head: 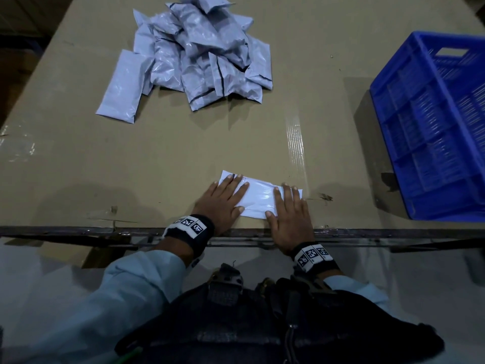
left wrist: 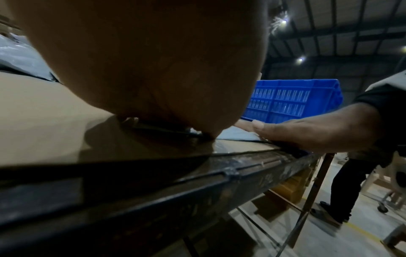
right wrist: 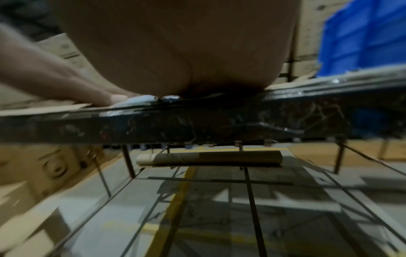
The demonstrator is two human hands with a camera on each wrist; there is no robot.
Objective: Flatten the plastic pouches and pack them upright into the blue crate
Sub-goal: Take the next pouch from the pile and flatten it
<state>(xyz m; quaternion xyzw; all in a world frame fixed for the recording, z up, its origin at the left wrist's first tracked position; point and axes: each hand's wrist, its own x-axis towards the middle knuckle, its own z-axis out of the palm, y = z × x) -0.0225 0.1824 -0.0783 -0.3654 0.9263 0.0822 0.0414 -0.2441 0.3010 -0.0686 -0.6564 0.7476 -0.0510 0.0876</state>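
Worktop [head: 78, 164] covered in brown cardboard, dark metal edge along the near side. Strip of clear tape [head: 298, 151] on the cardboard, right of centre.

Blue crate [head: 430, 132] sits on the worktop at the right, slotted walls, handle cutout in the far wall; no pouch shows in the part of it in view. The left wrist view shows it [left wrist: 292, 99] behind the hands.

Pile of grey pouches [head: 199, 53] at the far left-centre of the worktop, heaped over one another, puffy and crinkled. One pouch at the pile's left edge lies flat on its own, touching the heap.

Single pouch [head: 258, 197] lies flat near the front edge, well apart from the pile and from the crate, long side running left to right.

Left hand [head: 223, 203] flat, palm down, on the pouch's left end; fingers straight and spread, pressing, not curled round anything. Right hand [head: 288, 214] flat on the right end, fingers straight and together, thumb along the near edge, also pressing. Middle of the pouch shows bare and shiny between the hands.

Both wrist views are mostly blocked by palm and blurred; the pouch is probably the pale sliver under the fingertips there.

Marker bands on both wrists, light-blue sleeves [head: 126, 290].
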